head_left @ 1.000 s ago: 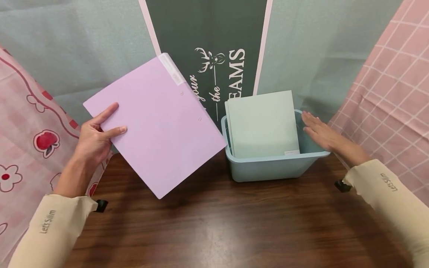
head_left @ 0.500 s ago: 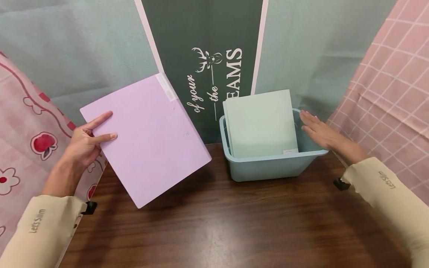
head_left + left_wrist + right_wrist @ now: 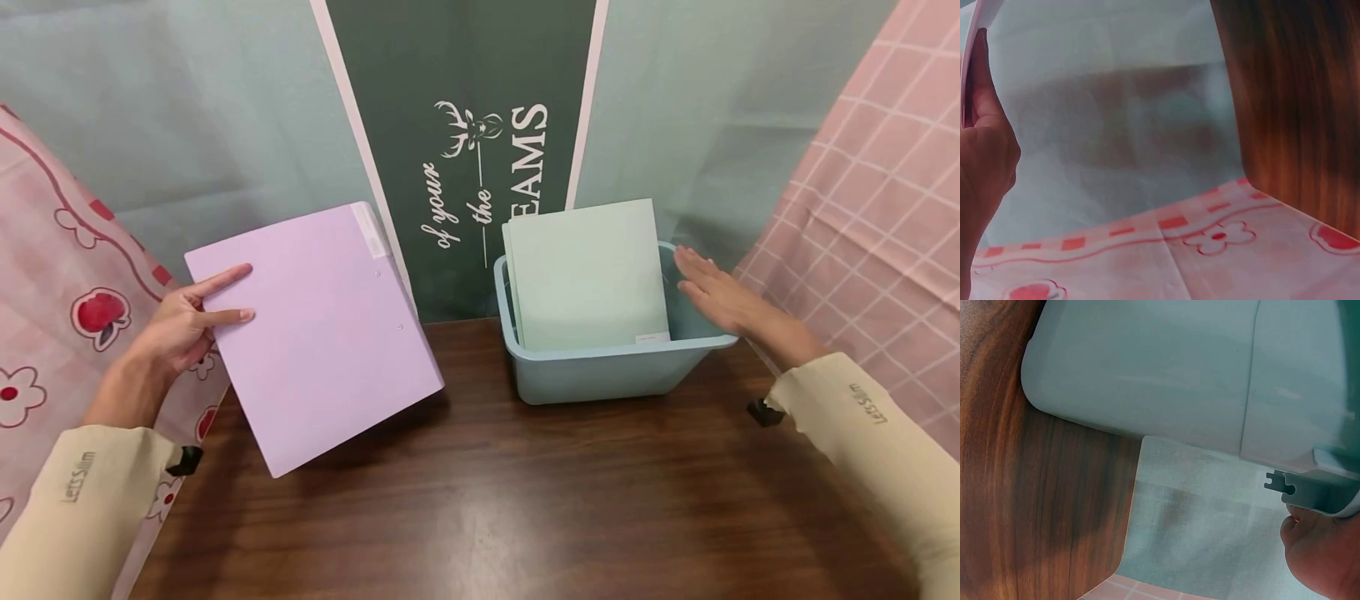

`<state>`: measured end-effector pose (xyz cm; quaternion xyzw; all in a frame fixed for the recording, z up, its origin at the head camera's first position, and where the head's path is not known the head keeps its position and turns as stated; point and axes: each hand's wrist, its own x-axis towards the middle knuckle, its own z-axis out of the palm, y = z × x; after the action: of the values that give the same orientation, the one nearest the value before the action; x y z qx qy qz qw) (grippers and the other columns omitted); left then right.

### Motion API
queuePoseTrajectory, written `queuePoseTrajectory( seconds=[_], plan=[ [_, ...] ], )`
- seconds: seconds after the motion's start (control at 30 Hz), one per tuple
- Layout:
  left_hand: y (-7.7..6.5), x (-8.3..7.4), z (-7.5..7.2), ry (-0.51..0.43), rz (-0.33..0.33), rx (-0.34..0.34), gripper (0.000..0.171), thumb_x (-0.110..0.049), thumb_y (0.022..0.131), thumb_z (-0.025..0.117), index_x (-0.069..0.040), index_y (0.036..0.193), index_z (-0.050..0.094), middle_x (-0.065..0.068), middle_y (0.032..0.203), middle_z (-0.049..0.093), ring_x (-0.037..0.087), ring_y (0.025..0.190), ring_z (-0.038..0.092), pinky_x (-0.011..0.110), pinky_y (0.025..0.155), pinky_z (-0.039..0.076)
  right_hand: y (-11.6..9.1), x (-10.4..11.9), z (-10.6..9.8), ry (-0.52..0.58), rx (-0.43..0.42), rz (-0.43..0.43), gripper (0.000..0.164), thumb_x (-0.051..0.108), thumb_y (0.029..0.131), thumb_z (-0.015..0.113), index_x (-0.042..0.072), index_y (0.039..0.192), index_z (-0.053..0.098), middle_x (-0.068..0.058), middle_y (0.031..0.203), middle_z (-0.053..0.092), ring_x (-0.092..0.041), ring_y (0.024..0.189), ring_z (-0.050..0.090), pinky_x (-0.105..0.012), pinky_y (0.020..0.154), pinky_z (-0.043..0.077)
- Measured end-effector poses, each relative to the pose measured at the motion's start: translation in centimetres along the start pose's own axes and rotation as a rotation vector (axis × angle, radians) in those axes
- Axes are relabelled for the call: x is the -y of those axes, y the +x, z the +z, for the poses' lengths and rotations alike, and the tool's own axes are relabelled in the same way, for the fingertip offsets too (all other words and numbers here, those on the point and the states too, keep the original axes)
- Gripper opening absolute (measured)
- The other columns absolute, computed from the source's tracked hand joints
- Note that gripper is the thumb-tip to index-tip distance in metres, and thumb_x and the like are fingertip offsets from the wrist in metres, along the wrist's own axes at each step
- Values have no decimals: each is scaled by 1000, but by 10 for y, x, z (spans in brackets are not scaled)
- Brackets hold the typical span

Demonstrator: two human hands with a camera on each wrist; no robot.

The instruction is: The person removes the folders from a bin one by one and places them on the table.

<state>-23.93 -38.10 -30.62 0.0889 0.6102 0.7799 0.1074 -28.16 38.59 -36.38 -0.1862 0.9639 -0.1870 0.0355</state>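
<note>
My left hand (image 3: 178,325) pinches the left edge of a lilac file folder (image 3: 322,342), thumb and index finger lying on its face. The folder is tilted close over the table, with a label strip near its top right corner and two small rivets. In the left wrist view, only a thin edge of the folder (image 3: 967,81) shows by the hand. To the right, my right hand (image 3: 716,293) grips the right rim of a blue plastic bin (image 3: 600,375). Pale green folders (image 3: 588,275) stand leaning inside the bin.
A dark wood table (image 3: 480,492) lies below. Behind it hangs a grey-green cloth (image 3: 465,50) with white lettering and a deer head. Pink cloths hang at both sides, one with flowers (image 3: 101,317), one with a white grid (image 3: 885,217).
My left hand has carried the lilac folder left and lower, away from the bin, turning it a little more upright. My right hand and the bin hold their place.
</note>
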Motion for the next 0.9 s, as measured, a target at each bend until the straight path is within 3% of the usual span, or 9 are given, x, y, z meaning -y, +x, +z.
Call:
queuePoseTrajectory(
  seconds=[0.17,0.33,0.4,0.5,0.63,0.73,0.83,0.9],
  plan=[
    [0,2,-8,100,-60,-55,66,22,98,55,-21,147,66,-4,128,75,14,106,76,37,77,65,-1,0,-3,3,3,5,63,22,117,28,-11,164,3,-32,172,0,-48,161,-3,-57,131,-3],
    [-2,5,-17,114,-120,-51,64,20,98,57,-23,145,68,-6,128,75,13,101,77,33,73,65,0,-2,-4,-1,5,8,63,23,117,28,-10,164,3,-31,173,-1,-47,161,-3,-55,131,-3],
    [-3,6,-21,137,-140,-55,62,17,99,59,-26,142,70,-8,126,76,9,83,76,25,63,62,1,-3,-3,-4,8,8,63,23,117,28,-10,165,3,-30,173,-1,-46,161,-3,-54,131,-4],
    [-5,8,-29,167,-165,-64,61,16,98,62,-29,138,73,-9,122,77,9,65,71,22,48,53,2,-3,-3,-4,14,5,64,25,117,28,-9,165,3,-30,173,-2,-47,161,-3,-53,131,-5],
    [-6,11,-37,180,-185,-51,62,16,99,60,-30,138,73,-6,120,79,13,61,71,23,44,51,1,-2,-3,-5,14,-1,64,26,117,27,-9,165,2,-31,173,-2,-48,161,-3,-54,131,-4],
    [-8,15,-43,220,-183,-44,63,16,99,60,-31,139,73,-10,122,77,10,46,55,23,40,45,0,-2,-2,2,-4,-22,64,25,117,28,-11,164,4,-33,172,1,-49,160,-1,-56,131,-3],
    [-10,19,-47,273,-177,-46,63,15,99,61,-33,137,73,-17,124,75,14,41,28,25,36,34,1,-2,-2,5,-15,-35,64,24,117,30,-11,164,5,-33,172,2,-49,160,0,-56,131,-2],
    [-11,20,-49,294,-177,-53,62,14,99,63,-33,137,74,-22,127,72,14,43,27,25,37,34,1,-3,-1,0,-17,-38,63,23,117,29,-12,164,6,-34,172,3,-49,160,0,-55,131,-2]
  ],
)
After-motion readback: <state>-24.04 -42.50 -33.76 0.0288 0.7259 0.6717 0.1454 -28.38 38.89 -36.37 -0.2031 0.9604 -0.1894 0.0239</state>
